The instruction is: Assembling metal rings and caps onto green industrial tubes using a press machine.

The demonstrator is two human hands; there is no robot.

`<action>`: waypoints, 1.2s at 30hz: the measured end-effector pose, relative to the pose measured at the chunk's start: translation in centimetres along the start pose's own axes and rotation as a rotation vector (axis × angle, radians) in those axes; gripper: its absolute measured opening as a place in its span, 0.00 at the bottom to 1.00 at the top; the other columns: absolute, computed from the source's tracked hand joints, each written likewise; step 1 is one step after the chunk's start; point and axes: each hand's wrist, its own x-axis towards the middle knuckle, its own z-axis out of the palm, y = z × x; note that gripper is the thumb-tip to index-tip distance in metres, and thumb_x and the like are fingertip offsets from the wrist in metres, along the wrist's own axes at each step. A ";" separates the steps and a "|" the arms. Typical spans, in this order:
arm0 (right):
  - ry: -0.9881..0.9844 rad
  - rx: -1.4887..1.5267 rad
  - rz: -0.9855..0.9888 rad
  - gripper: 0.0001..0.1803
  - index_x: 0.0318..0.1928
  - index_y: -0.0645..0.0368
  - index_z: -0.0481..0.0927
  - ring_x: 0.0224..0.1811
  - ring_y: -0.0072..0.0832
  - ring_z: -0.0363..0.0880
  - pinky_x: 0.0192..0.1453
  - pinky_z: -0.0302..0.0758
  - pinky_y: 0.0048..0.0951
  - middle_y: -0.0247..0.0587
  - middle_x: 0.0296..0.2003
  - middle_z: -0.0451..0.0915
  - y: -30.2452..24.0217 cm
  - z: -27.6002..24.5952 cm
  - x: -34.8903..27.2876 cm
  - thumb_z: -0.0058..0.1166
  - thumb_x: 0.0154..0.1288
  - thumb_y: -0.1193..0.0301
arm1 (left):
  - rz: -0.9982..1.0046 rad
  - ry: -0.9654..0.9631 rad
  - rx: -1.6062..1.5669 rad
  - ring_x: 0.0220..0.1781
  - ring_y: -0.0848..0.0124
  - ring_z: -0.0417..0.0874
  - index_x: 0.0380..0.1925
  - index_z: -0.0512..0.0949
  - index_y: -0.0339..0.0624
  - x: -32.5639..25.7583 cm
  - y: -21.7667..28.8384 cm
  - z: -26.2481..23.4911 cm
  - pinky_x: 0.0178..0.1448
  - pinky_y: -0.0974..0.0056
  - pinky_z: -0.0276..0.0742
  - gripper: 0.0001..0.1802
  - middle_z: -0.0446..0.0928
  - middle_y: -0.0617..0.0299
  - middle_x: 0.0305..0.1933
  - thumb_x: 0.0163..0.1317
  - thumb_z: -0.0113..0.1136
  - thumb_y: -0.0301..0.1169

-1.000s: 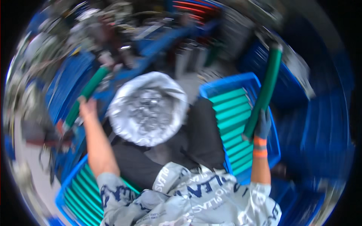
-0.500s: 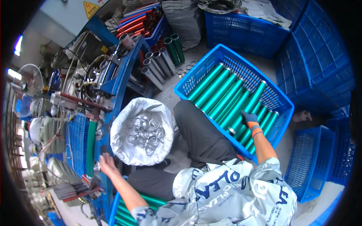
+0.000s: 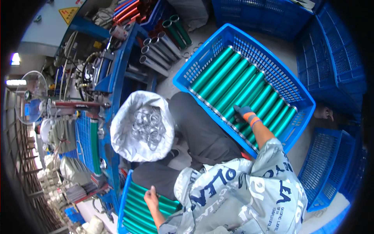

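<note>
My right hand (image 3: 242, 114), in a dark glove with an orange cuff, rests over the near ends of the green metal tubes (image 3: 230, 87) in the large blue basket (image 3: 183, 80). Its fingers are bent but apart, and I see no tube lifted in them. My left hand (image 3: 151, 198) is bare and hovers above more green tubes (image 3: 144, 210) in a second blue basket (image 3: 124, 206) at the lower left. Its thumb stands off from the loosely curled fingers, with nothing visible in them. Another green tube (image 3: 94, 146) sits in the bench machine at left.
A white sack (image 3: 119, 130) of metal rings (image 3: 150, 128) stands between the workbench (image 3: 117, 78) and my knees. Grey tubes (image 3: 154, 58) and dark green tubes (image 3: 177, 31) stand upright on the floor beyond. Blue crates (image 3: 331, 58) are stacked at right.
My left hand has moved from the bench machine back to the lower-left basket. The slanted tube under my right hand now lies in the row, and that hand has shifted toward its near end.
</note>
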 end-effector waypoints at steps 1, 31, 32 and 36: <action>-0.106 -0.012 -0.026 0.40 0.40 0.66 0.93 0.29 0.45 0.94 0.33 0.91 0.46 0.52 0.39 0.95 -1.2 -0.8 -0.5 0.67 0.78 0.34 | 0.094 0.015 -0.111 0.21 0.73 0.78 0.25 0.78 0.43 0.1 0.4 0.2 0.31 0.63 0.76 0.30 0.76 0.67 0.19 0.82 0.73 0.52; -0.276 -1.589 -1.396 0.57 0.94 0.45 0.55 0.44 0.69 0.93 0.50 0.86 0.68 0.64 0.44 0.94 -19.6 36.9 0.4 0.71 0.73 0.48 | -0.772 0.791 0.134 0.84 0.39 0.76 0.80 0.74 0.36 -4.1 -15.9 -8.7 0.87 0.37 0.73 0.61 0.75 0.37 0.84 0.59 0.83 0.67; -0.333 -1.548 -1.379 0.55 0.94 0.44 0.58 0.44 0.70 0.92 0.50 0.86 0.70 0.66 0.44 0.94 -20.1 37.1 0.7 0.69 0.74 0.45 | -0.898 0.690 0.032 0.85 0.40 0.76 0.81 0.73 0.37 -3.6 -16.4 -9.1 0.88 0.38 0.73 0.66 0.75 0.38 0.84 0.54 0.84 0.73; -0.126 -1.690 -1.487 0.39 0.76 0.43 0.84 0.45 0.65 0.94 0.49 0.87 0.68 0.60 0.46 0.95 -20.9 37.9 0.6 0.69 0.69 0.42 | -0.864 0.645 0.124 0.85 0.44 0.79 0.78 0.80 0.39 -2.8 -17.8 -10.1 0.88 0.43 0.76 0.66 0.81 0.40 0.80 0.48 0.86 0.75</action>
